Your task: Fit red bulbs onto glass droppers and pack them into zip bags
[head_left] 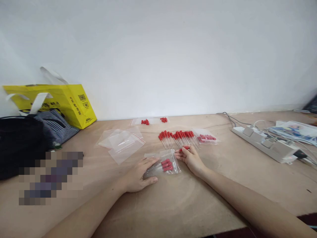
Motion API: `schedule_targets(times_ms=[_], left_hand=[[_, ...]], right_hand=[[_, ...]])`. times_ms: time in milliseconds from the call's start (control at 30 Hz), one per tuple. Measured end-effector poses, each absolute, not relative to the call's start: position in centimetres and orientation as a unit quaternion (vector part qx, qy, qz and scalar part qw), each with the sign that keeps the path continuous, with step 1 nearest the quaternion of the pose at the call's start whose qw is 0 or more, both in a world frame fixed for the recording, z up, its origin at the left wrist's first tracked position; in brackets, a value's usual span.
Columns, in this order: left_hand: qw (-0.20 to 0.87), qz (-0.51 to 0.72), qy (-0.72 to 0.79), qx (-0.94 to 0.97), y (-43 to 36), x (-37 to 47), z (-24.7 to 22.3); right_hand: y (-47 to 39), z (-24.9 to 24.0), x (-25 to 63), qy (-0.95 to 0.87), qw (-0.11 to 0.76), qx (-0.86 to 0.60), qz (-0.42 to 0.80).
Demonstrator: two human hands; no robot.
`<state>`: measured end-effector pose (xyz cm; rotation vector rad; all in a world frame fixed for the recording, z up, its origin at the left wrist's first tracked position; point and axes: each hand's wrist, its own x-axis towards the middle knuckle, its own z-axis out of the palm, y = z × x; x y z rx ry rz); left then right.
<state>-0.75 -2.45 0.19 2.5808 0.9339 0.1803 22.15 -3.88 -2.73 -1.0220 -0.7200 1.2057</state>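
Observation:
My left hand [142,177] rests flat with fingers stretched over the left part of a clear zip bag [177,168] on the table. Inside that bag lie several droppers [167,164] with red rubber bulbs toward the right end. At the bag's right edge, my right hand [190,160] pinches a single dropper [183,149] by its red bulb, its thin tube pointing left toward the bag. Whether the tip is inside the bag I cannot tell. Just beyond, a row of loose droppers [183,135] lies with bulbs away from me, beside another filled bag [207,138].
Flat clear bags [121,142] lie left of the droppers. By the wall is a bag with small red pieces [145,122]. A yellow shopping bag [81,109] and a black bag [22,145] stand left; a power strip [262,143] with plugs and cables lies right.

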Motion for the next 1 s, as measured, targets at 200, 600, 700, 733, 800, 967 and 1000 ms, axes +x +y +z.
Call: schedule_targets(times_ms=[200, 600, 700, 733, 800, 967, 1000], left_hand=[[0.202, 0.059, 0.341, 0.916, -2.6, -0.7, 0.3], [0.186, 0.032, 0.355, 0.916, -2.8, -0.5, 0.9], [0.184, 0.030, 0.357, 0.915, -2.7, -0.6, 0.7], [0.184, 0.033, 0.354, 0.916, -2.6, -0.6, 0.6], [0.184, 0.042, 0.349, 0.918, -2.5, -0.7, 0.4], [0.194, 0.057, 0.337, 0.920, -2.5, -0.7, 0.3], [0.196, 0.057, 0.338, 0.919, -2.5, -0.7, 0.4]], right_hand=[[-3.9, -2.5, 22.4, -0.461, 0.510, -0.481, 0.544], [-3.1, -2.2, 22.6, -0.568, 0.354, -0.488, 0.560], [-3.0, -2.3, 22.1, -0.557, 0.375, -0.497, 0.550], [-2.9, -2.4, 21.9, -0.544, 0.389, -0.509, 0.542], [-2.9, -2.6, 21.3, -0.513, 0.416, -0.534, 0.528], [-2.9, -2.7, 21.4, -0.538, 0.392, -0.530, 0.525], [-2.8, -2.7, 21.8, -0.556, 0.375, -0.537, 0.512]])
